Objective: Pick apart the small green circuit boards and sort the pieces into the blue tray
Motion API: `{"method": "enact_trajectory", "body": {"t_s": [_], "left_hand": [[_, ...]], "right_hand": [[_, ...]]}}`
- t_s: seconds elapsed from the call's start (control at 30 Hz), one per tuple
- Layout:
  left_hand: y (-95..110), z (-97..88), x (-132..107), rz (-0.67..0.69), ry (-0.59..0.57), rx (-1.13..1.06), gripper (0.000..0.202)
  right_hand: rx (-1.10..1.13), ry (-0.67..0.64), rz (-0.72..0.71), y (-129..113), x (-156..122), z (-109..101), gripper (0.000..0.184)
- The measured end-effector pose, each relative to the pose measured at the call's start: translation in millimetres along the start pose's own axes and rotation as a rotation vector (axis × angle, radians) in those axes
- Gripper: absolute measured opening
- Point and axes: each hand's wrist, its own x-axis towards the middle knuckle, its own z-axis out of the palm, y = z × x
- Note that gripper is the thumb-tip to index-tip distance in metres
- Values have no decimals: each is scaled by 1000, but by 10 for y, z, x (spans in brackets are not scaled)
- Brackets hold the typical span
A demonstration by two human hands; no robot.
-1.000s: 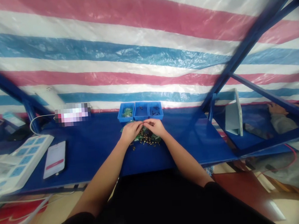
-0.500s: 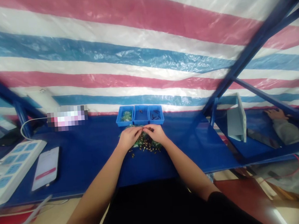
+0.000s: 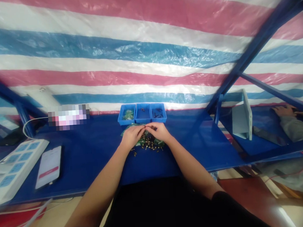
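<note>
Fingertips of my left hand (image 3: 132, 136) and my right hand (image 3: 159, 131) meet over a heap of small brass-coloured metal parts (image 3: 149, 143). Both hands are closed in a pinch; whatever lies between the fingertips is too small to make out. Under and around the heap shows crumpled green, see-through plastic (image 3: 126, 129). Just beyond my hands stand three joined blue bins: the left bin (image 3: 127, 122) holds greenish plastic pieces, the middle bin (image 3: 143, 120) has a few tiny parts, and the right bin (image 3: 159, 120) contains small dark pieces.
On the left of the blue table (image 3: 92, 159) lie a phone (image 3: 48, 167) and a white power strip (image 3: 20, 167). To the right, beyond a blue frame post (image 3: 218, 108), stand a tablet in a case (image 3: 242, 117) and another person's hand (image 3: 283, 111). A striped sheet (image 3: 137, 66) hangs behind.
The camera view has shifted slightly, so the table and bins appear a little higher. My hands stay together above the heap with fingertips pinched.
</note>
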Motion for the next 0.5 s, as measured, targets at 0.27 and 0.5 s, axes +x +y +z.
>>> {"method": "enact_trajectory", "body": {"t_s": [0.27, 0.5], "left_hand": [[21, 3, 8, -62, 36, -23, 26], [84, -2, 56, -62, 37, -78, 24]], "right_hand": [[119, 27, 69, -131, 54, 4, 26], [134, 17, 108, -93, 51, -67, 24]]}}
